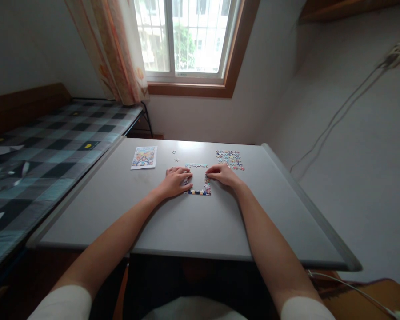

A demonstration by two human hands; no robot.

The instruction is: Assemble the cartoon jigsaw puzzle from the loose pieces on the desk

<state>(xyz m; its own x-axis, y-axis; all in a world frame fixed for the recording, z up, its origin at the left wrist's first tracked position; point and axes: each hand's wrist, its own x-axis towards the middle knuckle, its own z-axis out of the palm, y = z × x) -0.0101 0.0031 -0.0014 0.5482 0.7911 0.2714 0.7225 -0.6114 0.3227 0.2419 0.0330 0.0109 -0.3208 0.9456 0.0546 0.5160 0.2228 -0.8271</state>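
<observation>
A rectangular frame of joined jigsaw puzzle pieces (197,193) lies flat on the white table, with bare tabletop showing inside it. My left hand (176,182) rests over the frame's left side, fingers spread and partly covering those pieces. At the upper right side of the frame, my right hand (224,174) has thumb and fingertips pinched on a small puzzle piece (207,175), mostly hidden by the fingers. Beyond my right hand, loose puzzle pieces (228,156) are laid out in rows. A few more loose pieces (176,160) lie past my left hand.
A colourful picture sheet (144,158) lies at the table's (193,226) left. To the left stands a bed (70,129) with a checked cover. Ahead are a window (186,40) and a curtain (110,49). Cables (333,120) hang down the right wall.
</observation>
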